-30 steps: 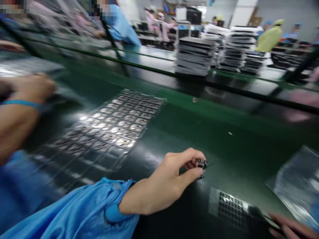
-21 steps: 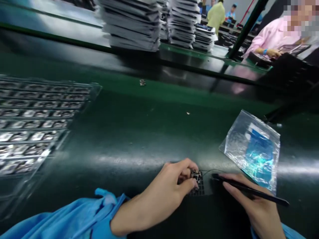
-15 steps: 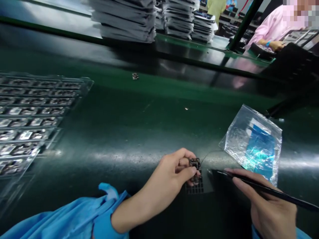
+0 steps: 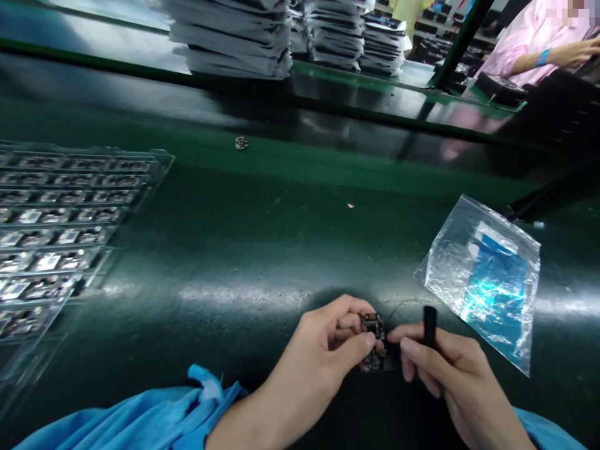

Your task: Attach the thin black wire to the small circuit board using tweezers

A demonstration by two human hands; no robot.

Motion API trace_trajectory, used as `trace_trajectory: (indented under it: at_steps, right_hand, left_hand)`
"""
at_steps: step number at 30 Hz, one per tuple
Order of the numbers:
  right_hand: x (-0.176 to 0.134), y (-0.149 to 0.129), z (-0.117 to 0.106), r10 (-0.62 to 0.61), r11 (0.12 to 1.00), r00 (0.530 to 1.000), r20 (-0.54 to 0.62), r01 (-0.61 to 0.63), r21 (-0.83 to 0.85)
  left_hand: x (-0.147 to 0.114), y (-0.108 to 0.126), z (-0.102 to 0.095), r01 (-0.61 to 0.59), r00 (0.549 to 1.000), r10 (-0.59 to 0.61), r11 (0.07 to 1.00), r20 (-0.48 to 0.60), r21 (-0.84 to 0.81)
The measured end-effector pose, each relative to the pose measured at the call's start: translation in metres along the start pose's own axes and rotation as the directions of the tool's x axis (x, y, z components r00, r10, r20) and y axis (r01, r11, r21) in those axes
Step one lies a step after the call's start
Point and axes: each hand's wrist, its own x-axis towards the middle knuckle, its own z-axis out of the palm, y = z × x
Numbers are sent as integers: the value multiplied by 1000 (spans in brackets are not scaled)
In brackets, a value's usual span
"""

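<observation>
A small dark circuit board (image 4: 374,322) is pinched between the thumb and fingers of my left hand (image 4: 330,340), low and right of centre. Fingertips cover part of it, and its lower end lies in shadow. Close to the board's right edge is my right hand (image 4: 450,369), curled around a slim black tool (image 4: 429,322). One blunt end of that tool sticks up above the fingers; the rest is hidden, so I cannot tell whether it touches the board. Right of this hand lies a clear plastic bag (image 4: 487,275) with a blue sheet inside.
Clear trays (image 4: 100,250) of small electronic parts fill the left side. One small part (image 4: 240,143) lies on the dark green table (image 4: 225,219) farther back. Stacks of grey sheets (image 4: 234,40) stand on a shelf, and a person in pink (image 4: 520,47) is beyond it.
The tool in my right hand has swung from lying flat towards the right to standing up. My right hand has moved left, closer to the board. My left hand keeps hold of the board.
</observation>
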Motion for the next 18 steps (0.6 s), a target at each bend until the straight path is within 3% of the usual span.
trace_trajectory:
  at_steps: [4,9,18]
  right_hand:
    - [9,4,14,14,990,1000,2,-14,140]
    - [8,3,16,17,969,999,-29,-10,249]
    - [3,-4,19,68,955,996,-49,-51,293]
  left_hand:
    - [-2,-1,4,11,995,-7,999,104,-41]
    - [-1,0,5,43,993,-36,997,113,-59]
    - [-2,-1,5,78,987,-64,993,147,-93]
